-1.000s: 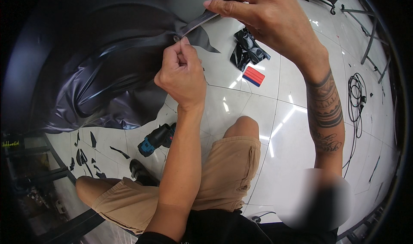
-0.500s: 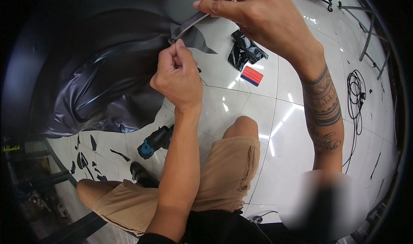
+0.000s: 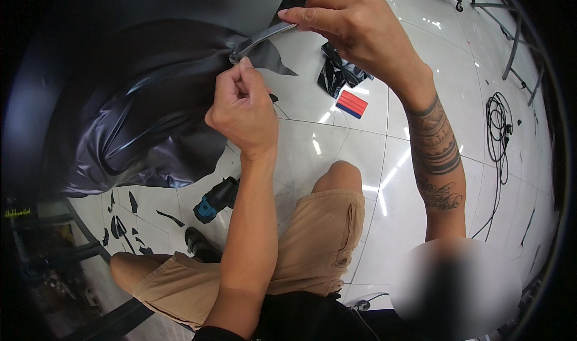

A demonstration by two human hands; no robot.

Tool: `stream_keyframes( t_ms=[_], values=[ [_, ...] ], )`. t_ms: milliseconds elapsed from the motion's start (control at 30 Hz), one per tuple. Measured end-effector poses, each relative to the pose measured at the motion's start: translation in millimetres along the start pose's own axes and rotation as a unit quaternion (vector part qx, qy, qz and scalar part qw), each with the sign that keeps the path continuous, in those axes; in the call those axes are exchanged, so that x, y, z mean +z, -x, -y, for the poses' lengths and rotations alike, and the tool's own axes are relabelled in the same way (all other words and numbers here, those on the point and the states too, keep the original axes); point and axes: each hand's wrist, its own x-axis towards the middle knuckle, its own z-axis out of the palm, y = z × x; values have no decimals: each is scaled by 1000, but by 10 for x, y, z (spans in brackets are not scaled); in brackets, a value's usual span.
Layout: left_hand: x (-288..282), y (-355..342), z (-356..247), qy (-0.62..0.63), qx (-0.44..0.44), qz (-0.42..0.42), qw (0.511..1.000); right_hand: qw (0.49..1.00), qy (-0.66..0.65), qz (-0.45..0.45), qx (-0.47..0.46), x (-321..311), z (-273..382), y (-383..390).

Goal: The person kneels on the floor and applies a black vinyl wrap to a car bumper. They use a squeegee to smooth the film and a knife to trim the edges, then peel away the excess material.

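A large sheet of dark satin film [image 3: 162, 94] drapes over a curved dark panel [image 3: 180, 4] at the upper left, with wrinkles and loose folds along its lower part. At the film's gathered right edge, my left hand [image 3: 246, 106] is closed in a pinch. A narrow dark grey strip [image 3: 264, 35], which looks like the same film, runs taut from there up to my right hand [image 3: 354, 34]. The thumb and fingers of that hand are closed on the strip's upper end. A pointed flap of film [image 3: 273, 59] hangs just beyond my left fingertips.
On the glossy tiled floor lie crumpled black film [image 3: 341, 70], a red and blue squeegee [image 3: 352, 104] and a black and blue power tool [image 3: 215, 200]. Dark scraps [image 3: 120, 227] are scattered at lower left. A coiled black cable [image 3: 497, 127] and a metal stand [image 3: 514, 46] are at right.
My right hand and forearm have shifted slightly left and down, with the strip at a flatter slant. My left hand has moved a little left, still pinching.
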Motion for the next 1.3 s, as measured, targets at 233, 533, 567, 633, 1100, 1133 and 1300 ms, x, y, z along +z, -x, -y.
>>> stream_keyframes(
  t_ms=[233,533,567,633,1100,1133,1300],
  values=[
    [-2,-3,26,-6,5,4,1000,992,-96,-69,53,306,-8,206],
    [-21,-12,14,-10,6,6,1000,966,-192,-96,143,585,133,398],
    [-20,-12,20,-10,6,6,1000,965,-196,-93,151,592,159,414],
    [-13,-7,13,-6,4,5,1000,958,-217,-99,162,626,192,454],
    [-73,14,25,-36,54,3,998,865,-385,-161,280,963,726,629],
    [-79,5,36,-39,58,4,998,856,-394,-165,291,975,757,627],
    [-66,-19,107,-62,65,-2,996,888,-315,-181,281,982,754,634]
  ],
)
